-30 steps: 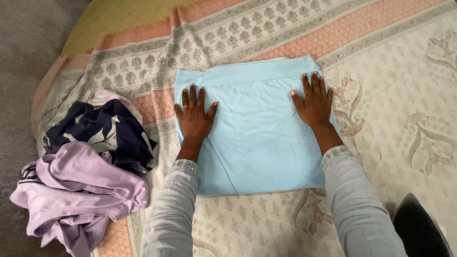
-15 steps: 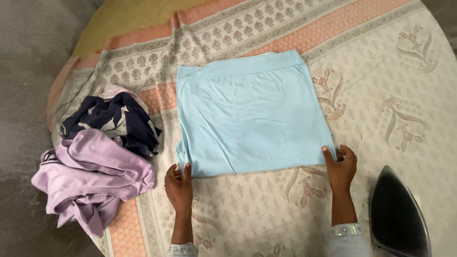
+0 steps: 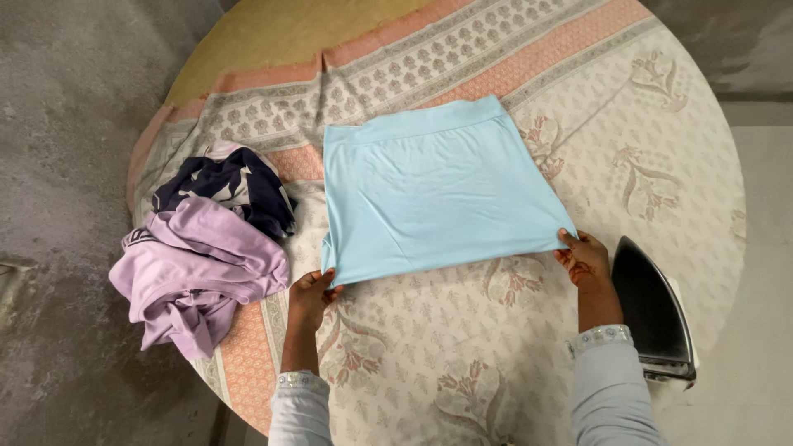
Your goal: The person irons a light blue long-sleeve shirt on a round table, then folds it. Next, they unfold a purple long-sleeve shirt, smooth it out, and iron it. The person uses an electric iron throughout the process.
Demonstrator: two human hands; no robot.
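Light blue garment [image 3: 434, 194] lies folded flat at the centre of the round desk [image 3: 710, 165], on a patterned cloth [image 3: 462, 363] with pink and grey borders. Left hand [image 3: 311, 296] is closed on the garment's near left corner; right hand [image 3: 583, 258] pinches the near right corner, and that near edge is lifted slightly. Lilac garment [image 3: 194, 272] and navy-and-white garment [image 3: 231, 186] lie heaped at the desk's left edge (touching each other). Black iron [image 3: 652, 310] rests just beside the right wrist.
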